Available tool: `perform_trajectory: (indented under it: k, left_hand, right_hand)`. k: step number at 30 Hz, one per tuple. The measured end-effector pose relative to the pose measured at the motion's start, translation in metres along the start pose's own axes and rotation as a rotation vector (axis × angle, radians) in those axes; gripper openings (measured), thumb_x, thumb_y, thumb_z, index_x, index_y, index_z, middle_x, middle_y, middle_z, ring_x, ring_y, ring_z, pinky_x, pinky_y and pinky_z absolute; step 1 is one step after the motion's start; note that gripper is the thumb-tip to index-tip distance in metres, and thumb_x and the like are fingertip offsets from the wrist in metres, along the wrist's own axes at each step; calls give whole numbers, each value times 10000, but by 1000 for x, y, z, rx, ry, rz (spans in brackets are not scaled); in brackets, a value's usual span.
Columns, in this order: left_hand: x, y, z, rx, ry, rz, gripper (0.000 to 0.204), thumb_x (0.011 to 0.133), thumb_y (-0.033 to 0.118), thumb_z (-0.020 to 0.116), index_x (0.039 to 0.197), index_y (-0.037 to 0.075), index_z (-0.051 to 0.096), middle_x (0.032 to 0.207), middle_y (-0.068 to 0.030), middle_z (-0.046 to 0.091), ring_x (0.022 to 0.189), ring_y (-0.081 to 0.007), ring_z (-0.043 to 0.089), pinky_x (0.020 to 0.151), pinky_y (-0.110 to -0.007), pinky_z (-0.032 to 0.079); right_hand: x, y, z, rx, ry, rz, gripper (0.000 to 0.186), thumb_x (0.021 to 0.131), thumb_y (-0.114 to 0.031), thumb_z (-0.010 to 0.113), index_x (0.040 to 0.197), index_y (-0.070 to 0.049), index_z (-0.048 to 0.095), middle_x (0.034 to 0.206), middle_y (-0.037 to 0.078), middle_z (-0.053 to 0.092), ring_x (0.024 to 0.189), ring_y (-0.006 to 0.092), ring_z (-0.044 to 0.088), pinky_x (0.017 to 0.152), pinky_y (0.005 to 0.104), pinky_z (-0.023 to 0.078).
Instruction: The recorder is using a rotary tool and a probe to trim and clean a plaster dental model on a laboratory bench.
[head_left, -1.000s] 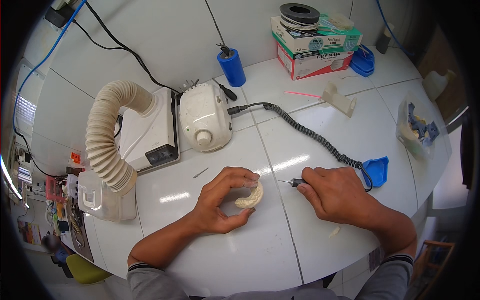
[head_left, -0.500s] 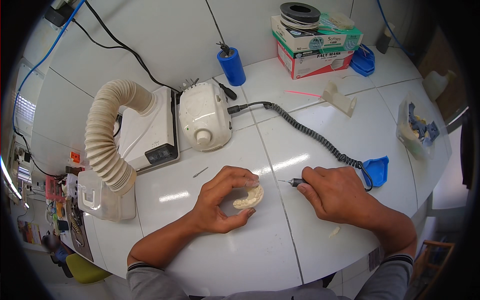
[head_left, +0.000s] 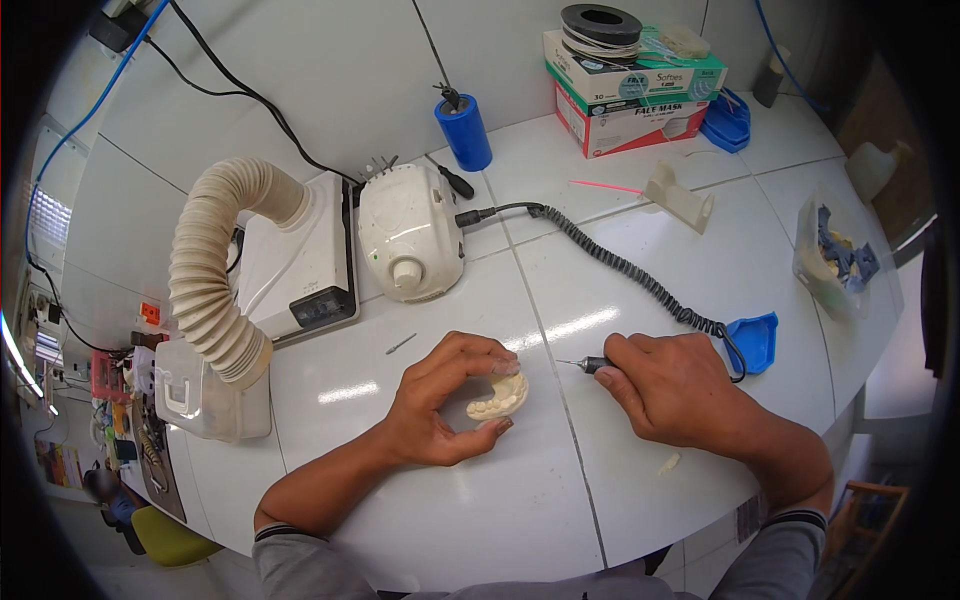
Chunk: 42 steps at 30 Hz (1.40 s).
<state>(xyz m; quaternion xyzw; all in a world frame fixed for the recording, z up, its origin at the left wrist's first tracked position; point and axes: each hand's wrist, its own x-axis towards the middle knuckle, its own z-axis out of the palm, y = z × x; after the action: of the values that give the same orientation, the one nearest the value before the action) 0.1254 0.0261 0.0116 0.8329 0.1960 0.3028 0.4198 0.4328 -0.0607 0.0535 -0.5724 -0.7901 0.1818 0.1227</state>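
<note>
White tiled surface [head_left: 420, 520], near edge: the left hand [head_left: 440, 405] pinches a cream plaster dental cast [head_left: 499, 397] steady against the top, while the right hand [head_left: 675, 385] clenches a slim corded rotary handpiece [head_left: 592, 365], bur aimed at it.

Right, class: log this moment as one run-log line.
left hand: holds tooth model on table | right hand: grips drill, tip near model, apart
</note>
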Motion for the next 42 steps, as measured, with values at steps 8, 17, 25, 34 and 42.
perform_trajectory:
  k: [8,17,25,34,42]
  left_hand:
    - [-2,-7,1,-110,5,-48,490,835,75,851,1303,12,722,1298,-177,718,1212,-318,719,1028,-400,574]
    - [4,-5,1,-57,0,-22,513,887,38,754,1389,-30,673,1324,-165,622,1253,-259,618,1115,-420,472]
    - [-29,27,24,250,196,-144,633,797,74,845,1411,41,698,1245,-115,612,1187,-241,621,1076,-382,488]
    - [-42,36,34,422,284,-109,562,754,238,978,1221,33,743,1115,-96,609,1007,-235,662,846,-359,575]
    - [-42,31,41,483,241,-87,586,745,350,1017,1138,20,735,1056,-99,576,941,-250,652,789,-382,579]
  right_hand:
    - [0,1,-2,11,-12,12,295,1126,-334,602,1029,-59,651,737,112,705,631,352,688,587,482,532]
    - [2,-5,-3,-41,-81,46,383,1163,-392,504,1063,-61,668,758,162,732,751,416,728,713,556,551]
    - [0,-3,3,-26,-60,41,398,1167,-395,478,1092,-79,707,810,185,747,837,427,729,794,561,538]
    - [-10,-22,22,-30,82,-281,293,1154,-342,545,1056,-77,618,809,135,707,688,388,678,635,496,506]
    - [-9,-27,34,-162,108,-344,268,1111,-306,637,987,-70,613,749,91,649,596,317,654,548,450,488]
